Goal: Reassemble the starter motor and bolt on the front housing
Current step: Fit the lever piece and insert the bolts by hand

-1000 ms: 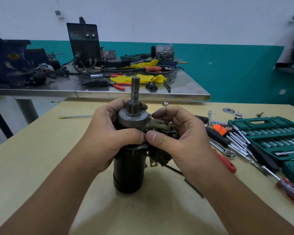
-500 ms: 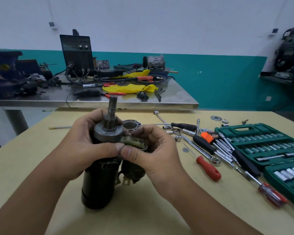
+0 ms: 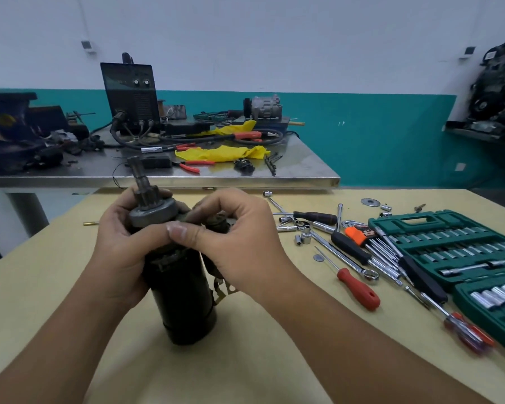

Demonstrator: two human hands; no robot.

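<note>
Dim, flat indoor light, bluish cast; source not visible. Soft weak shadows only, a faint one under the black motor body (image 3: 187, 304), whose surface reads almost detailless. Mild glare along the front edge of the steel bench (image 3: 187, 180) and on the chrome sockets in the green case (image 3: 449, 243) near the desk's right edge. Wide-angle distortion: the desk (image 3: 70, 287) edges splay outward, forearms stretch toward the bottom corners. Slight motion blur on the shaft (image 3: 139, 177) and both hands; far right corner objects soft and murky.
</note>
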